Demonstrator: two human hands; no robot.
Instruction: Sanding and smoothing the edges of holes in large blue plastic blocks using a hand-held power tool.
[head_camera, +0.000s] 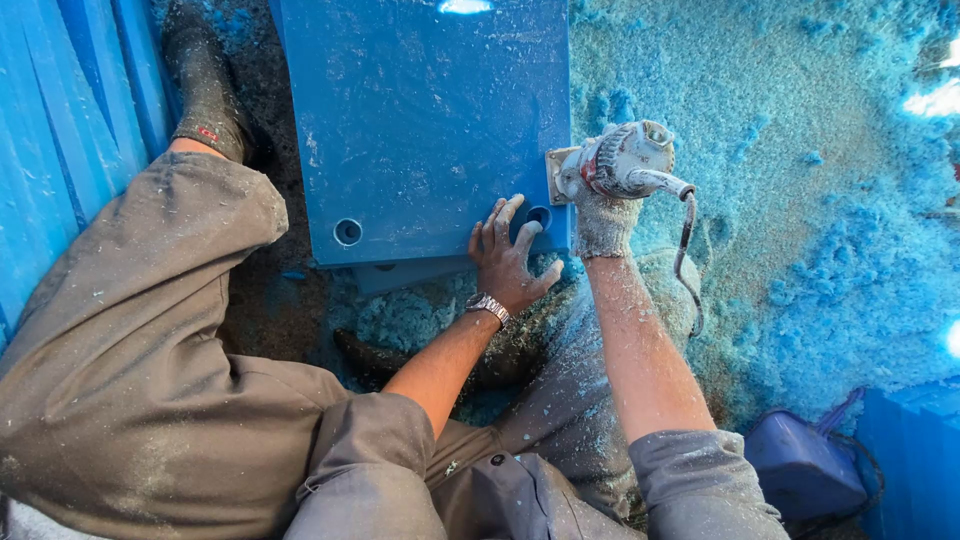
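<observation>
A blue plastic panel (420, 120) lies flat in front of me, with two round holes near its front edge. My left hand (507, 258), with a metal wristwatch, presses flat on the panel's front right corner, fingers spread beside the right hole (538, 215). My right hand (604, 222), in a dusty knit glove, grips a grey power tool (622, 160). The tool's square base sits against the panel's right edge, and its cord (686, 250) hangs down beside my forearm.
Blue plastic shavings (800, 180) cover the ground to the right and under the panel. My bent left leg and sock-covered foot (205, 85) lie at the left next to blue sheets (60, 120). A dark blue container (800, 465) and another blue block (915, 460) sit at bottom right.
</observation>
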